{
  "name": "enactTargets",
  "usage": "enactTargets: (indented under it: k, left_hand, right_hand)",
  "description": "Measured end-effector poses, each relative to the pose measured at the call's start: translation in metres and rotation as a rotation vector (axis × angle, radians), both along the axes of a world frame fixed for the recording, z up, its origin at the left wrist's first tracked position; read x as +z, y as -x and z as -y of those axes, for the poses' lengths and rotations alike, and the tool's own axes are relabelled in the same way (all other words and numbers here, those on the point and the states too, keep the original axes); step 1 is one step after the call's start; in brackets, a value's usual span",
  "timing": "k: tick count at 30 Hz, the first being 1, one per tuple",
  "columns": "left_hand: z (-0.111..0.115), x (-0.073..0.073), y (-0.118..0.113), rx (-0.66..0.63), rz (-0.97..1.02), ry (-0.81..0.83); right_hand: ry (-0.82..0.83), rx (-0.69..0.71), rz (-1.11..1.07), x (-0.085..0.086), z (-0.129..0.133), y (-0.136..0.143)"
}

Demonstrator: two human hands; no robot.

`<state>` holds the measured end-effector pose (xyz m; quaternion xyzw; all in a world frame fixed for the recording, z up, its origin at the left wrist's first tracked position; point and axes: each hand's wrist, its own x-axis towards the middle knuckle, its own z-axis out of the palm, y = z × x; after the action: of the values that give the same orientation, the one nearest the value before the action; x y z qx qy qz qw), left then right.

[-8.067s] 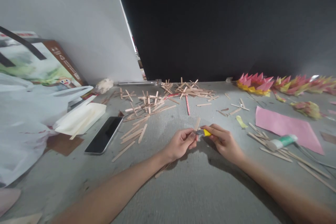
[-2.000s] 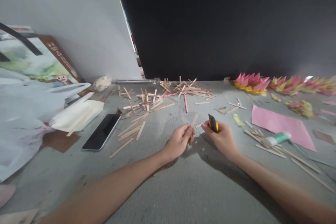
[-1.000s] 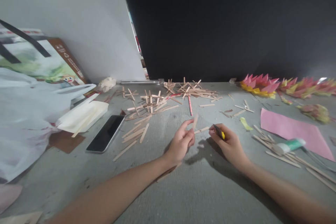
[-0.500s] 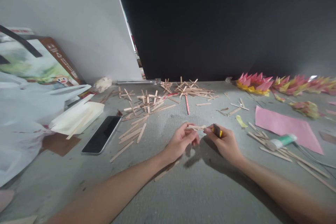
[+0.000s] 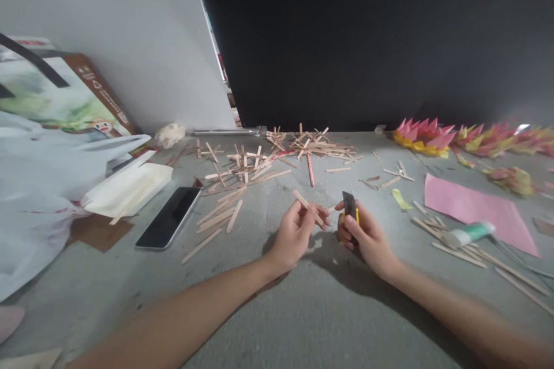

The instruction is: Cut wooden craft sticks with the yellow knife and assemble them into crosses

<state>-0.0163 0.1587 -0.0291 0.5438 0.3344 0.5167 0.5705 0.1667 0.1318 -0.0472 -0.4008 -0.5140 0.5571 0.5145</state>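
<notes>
My left hand pinches a wooden stick that slants up to the left past the thumb. Facing it, my right hand is wrapped round a black and yellow cutter, its dark end pointing up. A small light piece of wood shows between the hands, by the right fingertips; which hand has it, I cannot tell. Beyond the hands lie a heap of crossed wooden sticks and a red patterned stick. More loose sticks lie to the left of my left hand.
On the left are a phone, a paper tray and a plastic bag. To the right lie pink paper, a glue tube and pink-yellow paper crowns. A dark panel stands behind.
The stick in my left hand has tilted to a steep slant. My hands have turned, and the cutter now points upward. The loose stick under my left forearm no longer shows.
</notes>
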Motion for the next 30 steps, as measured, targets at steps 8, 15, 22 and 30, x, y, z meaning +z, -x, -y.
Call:
enactTargets:
  k: [8, 15, 22, 30]
  left_hand:
    - [0.0, -0.003, -0.001, -0.09, 0.083, 0.08]
    - [-0.001, -0.004, 0.001, -0.04, 0.034, 0.076]
    - [0.001, -0.005, 0.0, -0.049, -0.021, 0.112]
    - [0.002, -0.006, 0.0, -0.041, -0.066, 0.11]
  right_hand:
    - [-0.043, 0.026, 0.133, 0.004, 0.01, 0.002]
    - [-0.051, -0.033, 0.332, 0.007, 0.022, 0.002]
    - [-0.299, -0.017, 0.788, 0.037, 0.029, 0.003]
    - [-0.328, 0.017, 0.839, 0.039, 0.031, 0.003]
